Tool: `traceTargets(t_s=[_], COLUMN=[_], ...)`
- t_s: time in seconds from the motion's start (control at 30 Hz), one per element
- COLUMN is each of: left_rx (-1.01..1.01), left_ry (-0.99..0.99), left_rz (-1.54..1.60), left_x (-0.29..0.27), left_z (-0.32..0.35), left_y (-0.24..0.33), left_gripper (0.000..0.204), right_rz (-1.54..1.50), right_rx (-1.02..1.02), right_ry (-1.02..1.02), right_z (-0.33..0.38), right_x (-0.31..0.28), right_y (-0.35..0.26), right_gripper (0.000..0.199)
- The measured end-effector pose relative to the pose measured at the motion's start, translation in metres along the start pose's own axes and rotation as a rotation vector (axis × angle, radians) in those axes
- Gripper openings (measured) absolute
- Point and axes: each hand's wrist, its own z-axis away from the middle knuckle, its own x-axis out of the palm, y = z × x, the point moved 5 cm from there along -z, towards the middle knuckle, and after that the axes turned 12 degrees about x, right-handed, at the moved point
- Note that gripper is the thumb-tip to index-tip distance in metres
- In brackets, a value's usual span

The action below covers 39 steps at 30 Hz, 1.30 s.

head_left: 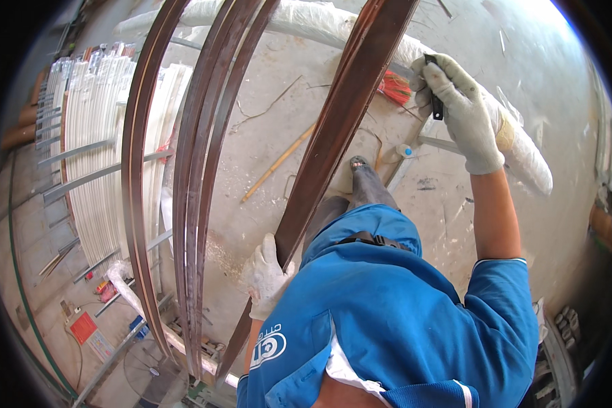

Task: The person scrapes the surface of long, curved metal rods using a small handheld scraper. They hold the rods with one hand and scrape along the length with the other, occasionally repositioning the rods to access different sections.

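Note:
A long dark brown profile [340, 129] slants across the middle, from the top edge down past my left side. My left hand [268, 277], in a white work glove, is closed around its edge near my waist. Off to the right, raised and apart from the profile, my right hand [459, 109] wears a similar glove. Its fingers are closed on a small flat black tool [436, 103] with a hole at its lower end; whether it has a blade I cannot tell. Left of the held profile stretch more brown profiles [194, 170], side by side.
White profiles [98, 149] are stacked on metal rack bars [102, 173] at the left. A plastic-wrapped bundle [530, 163] lies across the far floor. Nearer are a red broom head [394, 88], a bamboo stick [279, 163], a bottle [402, 151] and a round fan [156, 372].

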Motion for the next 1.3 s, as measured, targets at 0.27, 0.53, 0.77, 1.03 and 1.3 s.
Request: traceTargets(t_s=[0.27,0.53,0.77,1.03,1.3], left_rx=[0.076,0.149,0.090,-0.108,-0.150], left_ry=[0.139,0.221,0.158,-0.152,-0.082], left_rz=[-0.033,0.024,0.154,0.615,0.589], left_x=[0.013,0.025,0.027,-0.001,-0.012], left_z=[-0.002,-0.010,-0.005,-0.001,-0.001], left_y=[-0.003,-0.008,-0.010,-0.013,0.001], left_gripper=[0.074,0.074,0.078,0.068,0.065], right_rz=[0.097,0.205,0.184,0.147,0.283], right_rx=[0.125,-0.087,-0.209,-0.142,-0.173], right_ry=[0.180,0.551,0.584,0.224,0.096], right_z=[0.021,-0.009,-0.008,0.014,-0.002], right_x=[0.016,0.043,0.035,0.022,0.029], right_y=[0.027,0.032,0.044,0.002,-0.006], right_gripper=[0.031,0.040,0.025,0.031,0.042])
